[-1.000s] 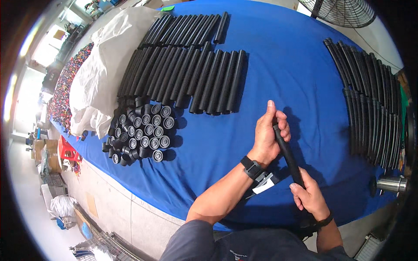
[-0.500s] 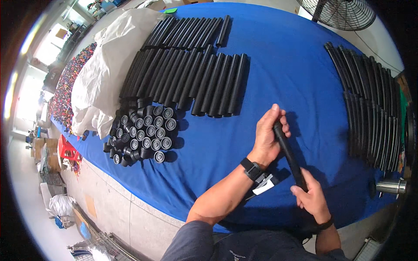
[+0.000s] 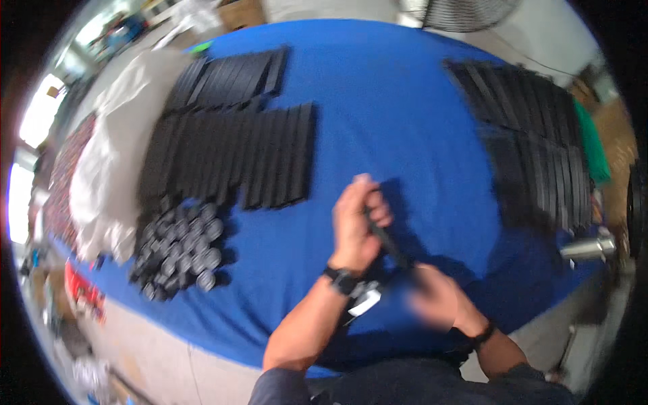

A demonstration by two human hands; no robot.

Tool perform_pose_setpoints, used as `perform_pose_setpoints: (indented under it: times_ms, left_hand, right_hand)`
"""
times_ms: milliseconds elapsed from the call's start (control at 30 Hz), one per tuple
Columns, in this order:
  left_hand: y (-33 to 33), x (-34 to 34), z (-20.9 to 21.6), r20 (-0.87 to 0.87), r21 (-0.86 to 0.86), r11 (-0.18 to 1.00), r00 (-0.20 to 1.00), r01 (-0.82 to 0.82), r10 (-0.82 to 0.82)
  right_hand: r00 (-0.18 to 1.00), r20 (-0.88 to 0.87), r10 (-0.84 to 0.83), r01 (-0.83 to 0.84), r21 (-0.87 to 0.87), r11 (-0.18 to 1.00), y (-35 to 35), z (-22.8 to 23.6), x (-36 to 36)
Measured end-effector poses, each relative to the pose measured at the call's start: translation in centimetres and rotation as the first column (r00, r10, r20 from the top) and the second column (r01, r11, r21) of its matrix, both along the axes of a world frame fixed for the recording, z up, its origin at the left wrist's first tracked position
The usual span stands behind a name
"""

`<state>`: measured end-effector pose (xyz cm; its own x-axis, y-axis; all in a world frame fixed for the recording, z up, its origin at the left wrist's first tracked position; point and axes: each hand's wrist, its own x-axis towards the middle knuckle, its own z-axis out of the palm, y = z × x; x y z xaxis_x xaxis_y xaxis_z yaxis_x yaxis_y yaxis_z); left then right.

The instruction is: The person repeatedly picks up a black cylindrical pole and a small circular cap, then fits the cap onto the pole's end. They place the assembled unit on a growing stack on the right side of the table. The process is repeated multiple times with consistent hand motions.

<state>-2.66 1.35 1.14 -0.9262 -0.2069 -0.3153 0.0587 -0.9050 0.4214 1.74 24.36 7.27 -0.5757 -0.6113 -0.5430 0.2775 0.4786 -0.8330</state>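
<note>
Above the blue-covered table I hold a slim black tube [image 3: 387,241] aslant between my hands. My left hand [image 3: 356,226] is closed around its upper end, thumb up. At the lower end, my right hand [image 3: 437,297] is wrapped over the tube, and motion blur smears its fingers. Well to the left lies a heap of short round black caps [image 3: 179,250]. Behind them, black tubes [image 3: 223,152] lie side by side, with another row of black tubes [image 3: 236,77] farther back.
Long black pieces [image 3: 533,155] lie in two rows at the right, near a metal cylinder [image 3: 588,248]. A white sheet [image 3: 111,155] covers the left side of the blue cloth [image 3: 398,88]. A fan [image 3: 466,12] stands beyond the far edge.
The view has swung to the right, so the table's contents appear farther left. Both hands still hold the tube, and my right hand is now blurred by motion.
</note>
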Motion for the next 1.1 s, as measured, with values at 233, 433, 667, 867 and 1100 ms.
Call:
perform_pose_setpoints:
  times_ms: [233,433,667,867,1100]
  left_hand:
    - [0.2,-0.2,0.1,-0.026,0.082,0.996,0.999,-0.021,0.023]
    - [0.3,-0.2,-0.1,-0.032,0.063,0.998,0.999,-0.002,0.004]
    - [1.7,-0.8,2.7,0.11,-0.055,0.99,0.985,-0.131,0.136]
    - [0.3,-0.1,-0.4,-0.244,0.43,0.894,0.97,0.126,-0.019]
    - [0.2,-0.5,-0.3,-0.224,0.266,0.959,0.974,0.099,-0.038]
  right_hand:
    - [0.978,0.204,0.049,-0.024,-0.121,0.992,-0.3,0.8,-0.2]
    - [0.994,0.101,0.052,-0.045,-0.074,0.996,0.1,0.5,0.2]
    - [0.91,-0.415,0.017,-0.06,-0.091,0.994,0.8,-1.8,0.0]
    - [0.567,0.8,0.198,0.405,-0.479,0.779,1.4,-0.7,-0.2]
    - [0.957,0.288,0.029,0.049,-0.261,0.964,1.2,0.9,0.0]
